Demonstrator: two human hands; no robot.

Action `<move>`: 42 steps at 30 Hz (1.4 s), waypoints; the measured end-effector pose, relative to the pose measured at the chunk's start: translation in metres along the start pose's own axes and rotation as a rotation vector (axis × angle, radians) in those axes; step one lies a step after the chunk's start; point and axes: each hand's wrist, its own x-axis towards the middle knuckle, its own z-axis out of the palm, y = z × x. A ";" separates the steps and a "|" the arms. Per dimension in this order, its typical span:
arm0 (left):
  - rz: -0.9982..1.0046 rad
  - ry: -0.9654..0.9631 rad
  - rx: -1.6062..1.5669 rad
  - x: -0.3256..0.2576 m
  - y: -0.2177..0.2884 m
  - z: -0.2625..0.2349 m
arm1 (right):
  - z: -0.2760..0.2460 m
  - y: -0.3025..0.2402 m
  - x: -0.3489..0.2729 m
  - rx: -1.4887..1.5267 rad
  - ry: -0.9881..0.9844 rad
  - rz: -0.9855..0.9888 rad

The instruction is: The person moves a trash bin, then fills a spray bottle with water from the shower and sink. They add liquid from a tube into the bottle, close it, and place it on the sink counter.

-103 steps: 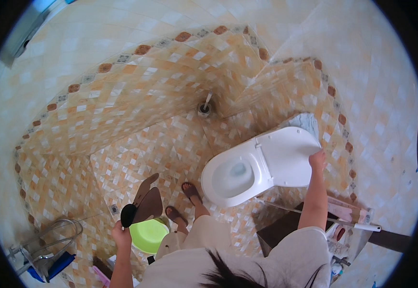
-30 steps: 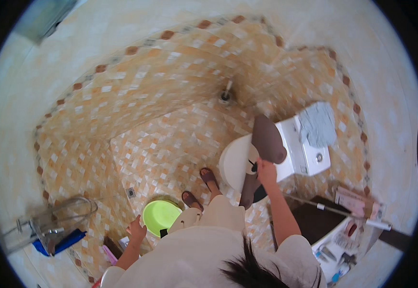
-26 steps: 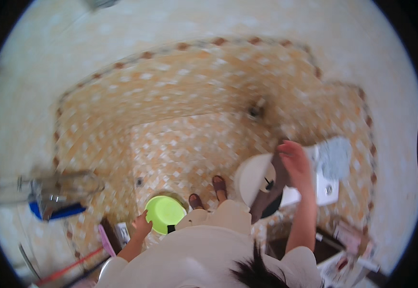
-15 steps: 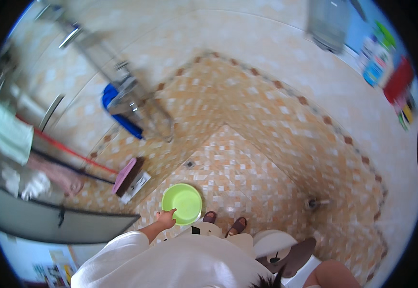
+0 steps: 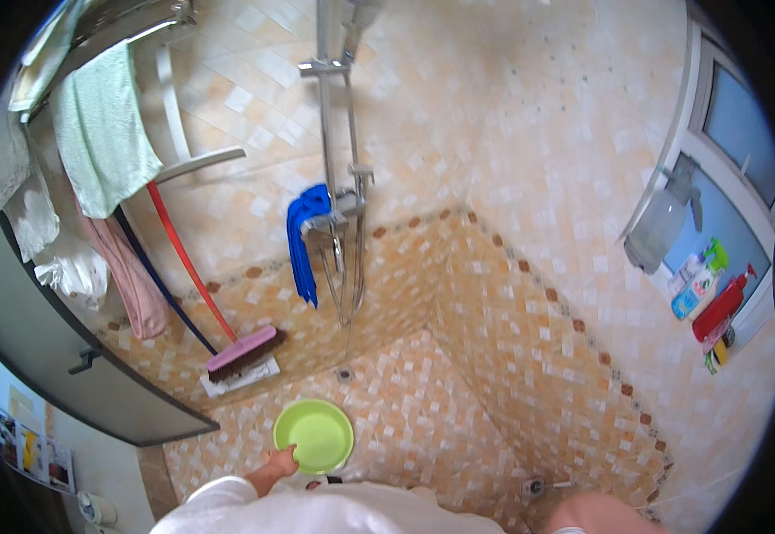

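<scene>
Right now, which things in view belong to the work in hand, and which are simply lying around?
In the work:
green basin, with the left hand at its near rim; grip unclear

Just around:
pink broom
blue cloth
pale green towel
red bottle

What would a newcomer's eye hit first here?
The lime basin, low and a bit left of centre on the tiled floor, with the left hand at its lower-left rim. Next, the blue cloth hanging at the shower bar, above the basin in the picture. Then the red bottle near the window, far right.
</scene>
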 end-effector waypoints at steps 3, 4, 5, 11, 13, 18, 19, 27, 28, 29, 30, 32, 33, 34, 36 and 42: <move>0.064 0.012 -0.149 0.002 -0.027 0.000 | 0.003 0.037 -0.007 0.033 0.163 -0.166; 0.085 0.027 -0.194 0.002 -0.038 -0.005 | 0.006 0.062 -0.012 0.045 0.323 -0.242; 0.101 0.027 -0.231 -0.002 -0.048 -0.007 | 0.013 0.097 -0.019 -0.020 0.677 -0.322; 0.092 0.056 -0.311 -0.032 -0.111 -0.007 | -0.058 0.244 -0.052 -0.116 1.297 0.973; 0.069 0.077 -0.316 -0.040 -0.127 -0.001 | -0.103 0.301 -0.064 -0.223 1.274 1.022; -0.034 0.120 -0.376 -0.051 -0.148 0.015 | -0.228 0.442 -0.106 -0.618 1.250 1.279; -0.067 0.120 -0.390 -0.053 -0.149 0.019 | -0.252 0.466 -0.110 -0.532 1.402 1.343; -0.372 0.098 -0.509 -0.095 -0.153 0.077 | -0.344 0.551 -0.127 0.188 1.859 0.892; -0.397 0.059 -0.503 -0.100 -0.153 0.083 | -0.347 0.551 -0.131 0.239 1.849 0.852; -0.428 0.013 -0.489 -0.105 -0.153 0.089 | -0.348 0.551 -0.135 0.304 1.827 0.816; -0.447 0.006 -0.518 -0.109 -0.153 0.094 | -0.349 0.549 -0.137 0.401 1.827 0.814; -0.501 -0.016 -0.542 -0.113 -0.155 0.101 | -0.348 0.542 -0.138 0.541 1.826 0.786; -0.514 -0.001 -0.540 -0.114 -0.156 0.104 | -0.346 0.540 -0.136 0.585 1.776 0.794; -0.519 -0.007 -0.530 -0.114 -0.157 0.105 | -0.343 0.538 -0.133 0.551 1.794 0.790; -0.517 -0.002 -0.492 -0.112 -0.161 0.108 | -0.333 0.537 -0.124 0.325 1.682 0.964; -0.520 -0.047 -0.444 -0.096 -0.170 0.097 | -0.317 0.545 -0.110 0.187 1.433 0.991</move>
